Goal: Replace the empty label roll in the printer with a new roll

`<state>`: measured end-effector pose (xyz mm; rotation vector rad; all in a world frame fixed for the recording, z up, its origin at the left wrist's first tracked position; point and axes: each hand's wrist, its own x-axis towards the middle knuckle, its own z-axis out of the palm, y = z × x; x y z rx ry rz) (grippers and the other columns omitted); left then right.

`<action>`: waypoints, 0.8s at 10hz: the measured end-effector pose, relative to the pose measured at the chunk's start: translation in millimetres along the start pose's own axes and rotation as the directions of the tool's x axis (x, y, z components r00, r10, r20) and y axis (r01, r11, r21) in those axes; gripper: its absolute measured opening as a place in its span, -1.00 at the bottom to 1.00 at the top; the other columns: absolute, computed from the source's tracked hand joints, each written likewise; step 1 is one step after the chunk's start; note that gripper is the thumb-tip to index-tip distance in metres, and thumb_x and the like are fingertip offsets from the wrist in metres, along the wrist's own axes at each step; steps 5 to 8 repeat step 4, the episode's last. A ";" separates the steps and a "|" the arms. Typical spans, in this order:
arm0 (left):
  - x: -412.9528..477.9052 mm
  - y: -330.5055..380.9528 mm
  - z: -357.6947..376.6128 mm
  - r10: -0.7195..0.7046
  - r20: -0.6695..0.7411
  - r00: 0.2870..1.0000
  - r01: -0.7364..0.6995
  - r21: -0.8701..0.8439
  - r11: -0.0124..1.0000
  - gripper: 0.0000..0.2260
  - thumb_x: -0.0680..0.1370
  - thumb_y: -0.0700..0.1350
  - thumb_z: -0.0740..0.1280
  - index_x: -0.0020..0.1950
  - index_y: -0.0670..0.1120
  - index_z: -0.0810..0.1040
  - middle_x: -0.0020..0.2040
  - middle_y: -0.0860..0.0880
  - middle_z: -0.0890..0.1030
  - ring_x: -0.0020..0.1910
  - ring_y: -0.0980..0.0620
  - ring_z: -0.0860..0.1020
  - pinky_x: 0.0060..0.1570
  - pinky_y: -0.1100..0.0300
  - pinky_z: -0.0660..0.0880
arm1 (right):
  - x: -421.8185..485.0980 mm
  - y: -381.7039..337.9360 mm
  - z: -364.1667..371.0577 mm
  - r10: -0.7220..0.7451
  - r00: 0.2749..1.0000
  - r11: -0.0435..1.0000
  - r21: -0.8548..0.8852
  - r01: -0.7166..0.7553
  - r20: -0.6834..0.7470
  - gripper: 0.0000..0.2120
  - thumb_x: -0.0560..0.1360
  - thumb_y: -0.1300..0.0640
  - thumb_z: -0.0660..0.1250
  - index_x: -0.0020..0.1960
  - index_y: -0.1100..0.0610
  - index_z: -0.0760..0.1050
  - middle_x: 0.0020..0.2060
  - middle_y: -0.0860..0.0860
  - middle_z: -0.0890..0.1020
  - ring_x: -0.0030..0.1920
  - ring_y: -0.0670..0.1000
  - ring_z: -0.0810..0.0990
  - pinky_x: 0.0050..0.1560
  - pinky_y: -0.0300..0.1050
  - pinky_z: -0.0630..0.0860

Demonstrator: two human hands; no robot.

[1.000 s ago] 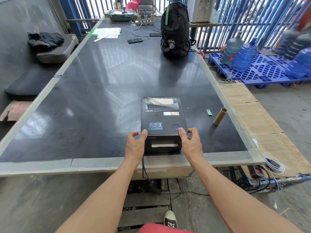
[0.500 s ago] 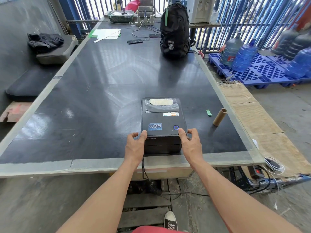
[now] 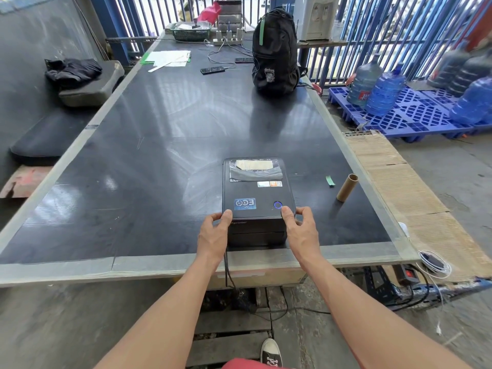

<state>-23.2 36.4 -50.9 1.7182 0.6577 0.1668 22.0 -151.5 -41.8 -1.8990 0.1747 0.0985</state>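
Note:
The black label printer [image 3: 255,193] stands near the front edge of the dark table [image 3: 159,155], its lid down and a blue ring lit on top. A white label roll [image 3: 254,164] shows through the lid's window. My left hand [image 3: 213,233] holds the printer's front left corner, thumb on the lid. At the front right corner, my right hand [image 3: 302,233] holds on with its thumb beside the lit ring. An empty cardboard core [image 3: 347,187] lies on the table to the right of the printer, with a green paper scrap [image 3: 330,181] beside it.
A black backpack [image 3: 274,49], a phone [image 3: 212,70], papers [image 3: 167,58] and a basket sit at the table's far end. The printer's cable [image 3: 227,272] hangs over the front edge. Water bottles [image 3: 386,89] stand on a blue pallet at the right.
The printer's lid, slightly raised with a white strip showing at the front a second ago, is now fully down. Both hands stay at the front corners.

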 end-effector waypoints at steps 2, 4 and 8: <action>-2.7 -2.6 -1.0 0.028 0.034 0.999 -0.029 0.025 0.999 -0.68 0.60 0.20 0.22 0.19 0.01 0.46 0.11 0.03 0.55 0.02 0.14 0.51 -0.19 0.39 0.34 | 1.3 -5.7 -1.4 0.076 0.997 0.997 0.020 -0.076 -0.015 -0.70 0.54 -0.22 0.26 0.02 0.01 0.38 -0.15 -0.13 0.55 -0.12 -0.11 0.50 -0.07 -0.06 0.38; 1.4 -22.0 -19.0 -0.103 -0.052 0.993 0.097 -0.110 0.989 -0.76 0.65 0.07 0.19 0.01 -0.01 0.59 -0.12 -0.02 0.70 -0.11 0.04 0.66 -0.09 0.06 0.54 | 7.2 -48.9 -6.9 -0.035 0.977 0.999 0.024 0.041 -0.208 -0.89 0.59 0.02 0.24 0.05 0.02 0.48 -0.05 0.01 0.64 -0.10 -0.03 0.57 -0.04 -0.05 0.43; 1.4 -22.0 -19.0 -0.103 -0.052 0.993 0.097 -0.110 0.989 -0.76 0.65 0.07 0.19 0.01 -0.01 0.59 -0.12 -0.02 0.70 -0.11 0.04 0.66 -0.09 0.06 0.54 | 7.2 -48.9 -6.9 -0.035 0.977 0.999 0.024 0.041 -0.208 -0.89 0.59 0.02 0.24 0.05 0.02 0.48 -0.05 0.01 0.64 -0.10 -0.03 0.57 -0.04 -0.05 0.43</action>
